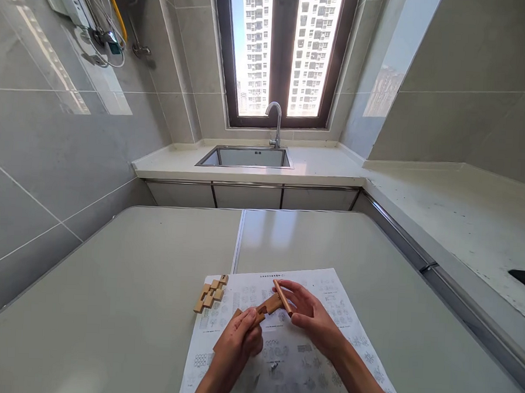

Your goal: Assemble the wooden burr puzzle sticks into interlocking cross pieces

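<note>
My left hand (236,343) is closed around a notched wooden puzzle piece (267,307) that points up and to the right. My right hand (310,314) pinches a thin wooden stick (282,296) between thumb and fingers, and the stick crosses the end of the notched piece. Both hands hover over a printed instruction sheet (328,294) lying on the table. A small group of joined wooden puzzle pieces (210,293) rests at the sheet's upper left corner, left of my hands.
The sheet lies on a pale folding table (120,306) with a seam down its middle. Beyond it runs a counter with a steel sink (247,157) and tap (275,122) under a window. Another counter (468,219) runs along the right.
</note>
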A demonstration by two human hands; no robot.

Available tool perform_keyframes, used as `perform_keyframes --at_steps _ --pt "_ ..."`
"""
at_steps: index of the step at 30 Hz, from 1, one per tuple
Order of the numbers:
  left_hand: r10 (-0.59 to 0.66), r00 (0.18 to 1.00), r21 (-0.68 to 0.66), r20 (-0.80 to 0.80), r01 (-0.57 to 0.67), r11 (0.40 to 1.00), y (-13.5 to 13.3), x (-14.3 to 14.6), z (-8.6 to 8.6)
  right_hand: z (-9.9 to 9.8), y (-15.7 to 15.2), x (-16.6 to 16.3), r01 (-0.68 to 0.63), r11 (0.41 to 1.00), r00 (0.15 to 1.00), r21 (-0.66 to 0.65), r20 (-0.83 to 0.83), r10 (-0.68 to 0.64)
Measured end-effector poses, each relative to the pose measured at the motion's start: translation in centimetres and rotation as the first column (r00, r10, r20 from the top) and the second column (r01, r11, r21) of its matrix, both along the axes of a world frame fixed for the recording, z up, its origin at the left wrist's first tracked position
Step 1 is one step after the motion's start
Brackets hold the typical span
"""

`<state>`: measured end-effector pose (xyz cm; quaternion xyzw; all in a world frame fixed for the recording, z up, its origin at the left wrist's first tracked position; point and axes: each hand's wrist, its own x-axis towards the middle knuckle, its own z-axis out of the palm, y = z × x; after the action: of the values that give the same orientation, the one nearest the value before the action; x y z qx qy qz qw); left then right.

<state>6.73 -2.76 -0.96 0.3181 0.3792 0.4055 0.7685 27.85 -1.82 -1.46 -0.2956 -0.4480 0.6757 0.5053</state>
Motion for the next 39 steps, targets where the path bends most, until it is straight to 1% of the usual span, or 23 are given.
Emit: perform_keyframes --at_steps 5,11,16,22,28,33,39 --pt "0.011 0.999 -0.039 0.044 -0.009 0.999 0.2 0.0 0.1 -0.5 0.3 -0.1 -0.027 0.999 1.0 0.017 -0.015 0.027" --pt "0.041 0.998 -0.07 0.045 -0.038 0.997 0.4 0.0 -0.1 -0.6 0.5 -0.1 -0.037 0.998 0.999 0.049 0.019 0.036" --pt "0.059 0.997 -0.068 0.04 -0.056 0.996 0.4 0.1 -0.4 -0.8 0.5 0.1 -0.043 0.997 0.999 0.06 0.027 0.041" --pt "0.064 0.997 -0.088 0.034 -0.061 0.994 0.4 0.0 -0.5 -0.9 0.5 0.0 -0.027 0.997 0.999 0.068 0.022 0.025" --pt "0.052 0.998 -0.114 -0.022 -0.054 0.992 0.3 -0.2 -0.5 -0.6 0.5 0.0 -0.019 0.997 0.999 0.08 0.033 0.016" --pt "0.072 0.996 -0.09 -0.06 -0.077 0.993 0.2 -0.2 -0.9 -0.6 0.5 0.0 -0.005 0.995 0.999 0.099 0.048 0.001" --pt "0.079 0.996 -0.09 -0.043 -0.083 0.993 0.2 -0.1 -0.6 -0.9 0.5 0.1 0.017 0.991 0.995 0.131 0.093 -0.029"
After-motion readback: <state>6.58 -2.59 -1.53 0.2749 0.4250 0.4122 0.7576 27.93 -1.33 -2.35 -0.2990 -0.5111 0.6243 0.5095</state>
